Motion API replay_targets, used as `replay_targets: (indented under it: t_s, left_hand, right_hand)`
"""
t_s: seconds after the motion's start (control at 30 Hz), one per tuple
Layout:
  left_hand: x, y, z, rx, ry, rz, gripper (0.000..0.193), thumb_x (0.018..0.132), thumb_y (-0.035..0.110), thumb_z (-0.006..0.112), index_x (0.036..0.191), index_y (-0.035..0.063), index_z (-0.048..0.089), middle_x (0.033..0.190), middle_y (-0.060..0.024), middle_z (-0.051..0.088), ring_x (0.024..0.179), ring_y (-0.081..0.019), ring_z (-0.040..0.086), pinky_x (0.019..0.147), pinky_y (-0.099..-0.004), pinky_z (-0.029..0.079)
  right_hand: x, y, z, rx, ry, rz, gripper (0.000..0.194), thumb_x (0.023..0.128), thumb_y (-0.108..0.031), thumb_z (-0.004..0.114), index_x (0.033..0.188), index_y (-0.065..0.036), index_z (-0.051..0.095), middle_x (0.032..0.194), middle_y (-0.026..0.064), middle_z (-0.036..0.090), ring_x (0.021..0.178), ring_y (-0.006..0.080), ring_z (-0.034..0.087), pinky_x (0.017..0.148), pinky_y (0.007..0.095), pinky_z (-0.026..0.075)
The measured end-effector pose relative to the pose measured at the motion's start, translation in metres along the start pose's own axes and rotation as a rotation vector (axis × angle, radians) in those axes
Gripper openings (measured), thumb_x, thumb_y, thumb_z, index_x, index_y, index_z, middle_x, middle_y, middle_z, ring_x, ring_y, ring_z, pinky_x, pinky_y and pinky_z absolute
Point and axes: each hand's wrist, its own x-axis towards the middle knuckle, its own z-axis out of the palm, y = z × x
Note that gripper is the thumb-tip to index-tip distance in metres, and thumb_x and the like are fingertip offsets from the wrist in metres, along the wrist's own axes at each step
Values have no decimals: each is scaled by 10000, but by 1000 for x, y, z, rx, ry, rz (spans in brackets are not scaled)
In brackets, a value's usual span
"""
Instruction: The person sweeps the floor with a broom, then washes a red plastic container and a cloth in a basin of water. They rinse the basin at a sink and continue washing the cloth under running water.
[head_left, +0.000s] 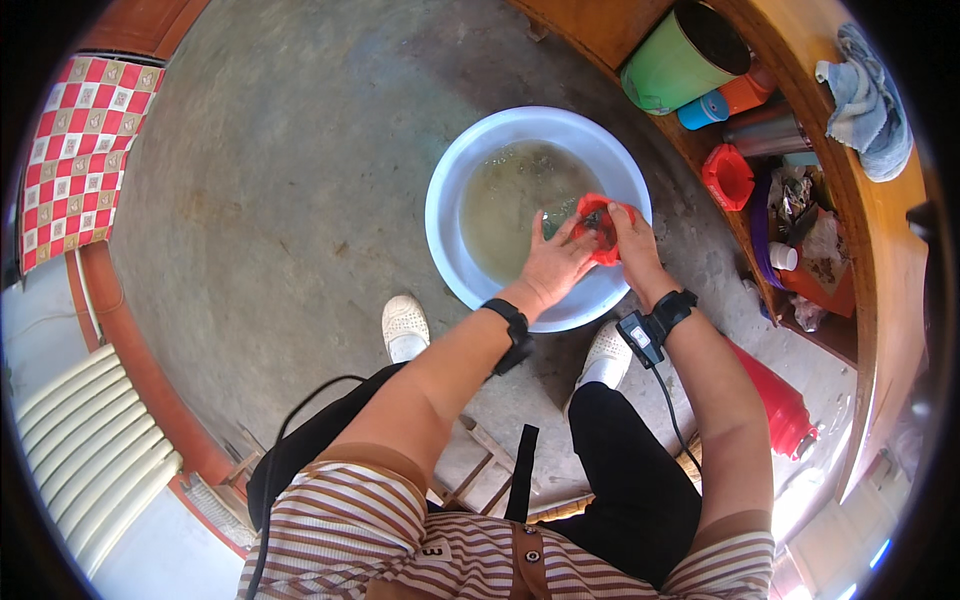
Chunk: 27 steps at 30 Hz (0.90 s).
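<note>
A red plastic ashtray-like dish (592, 206) with an angular rim is tilted over the right side of a pale blue basin (448, 255). My right hand (636, 247) grips its right side, thumb over the rim. My left hand (555, 264) reaches across its left side, fingers spread and touching it. Something dark shows inside the dish, partly covered by my fingers, and I cannot tell what it is. Cloudy brownish water (499, 217) with bubbles lies in the basin. A small green patch (553, 223) appears beside my left fingers, too hidden to name.
The basin rests on a concrete floor (285, 150) before my white shoes (405, 322). At right, a wooden cabinet (874, 300) holds a green bin (682, 56), another red ashtray (727, 177) and clutter. A blue cloth (870, 105) drapes its edge. A red thermos flask (772, 401) lies near my right arm.
</note>
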Motion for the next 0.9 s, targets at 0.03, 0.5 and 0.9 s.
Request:
replay_targets:
  t_s: [0.03, 0.5, 0.9]
  left_hand:
    - [0, -5, -1, 81, 37, 65, 317, 818, 276, 608, 1056, 67, 622, 1154, -53, 618, 1260, -210, 427, 1027, -620, 202]
    - [-7, 2, 6, 146, -45, -26, 372, 822, 322, 603, 1125, 106, 624, 1198, -22, 593, 1331, -220, 322, 1048, -598, 179]
    - [-2, -52, 20, 63, 43, -836, 471, 842, 111, 522, 1309, 102, 458, 1411, -79, 341, 1304, -252, 322, 1033, -568, 255]
  right_hand:
    - [0, -1, -2, 35, -33, 6, 428, 895, -369, 579, 1141, -19, 559, 1032, 82, 608, 927, 145, 575, 789, 274, 482]
    - [12, 24, -7, -483, -24, -229, 410, 822, -258, 611, 1155, -27, 547, 1010, 189, 634, 930, 288, 626, 812, 356, 488]
    - [12, 27, -14, -443, -55, 58, 469, 838, -405, 636, 1016, 26, 583, 908, 145, 635, 820, 213, 625, 730, 338, 497]
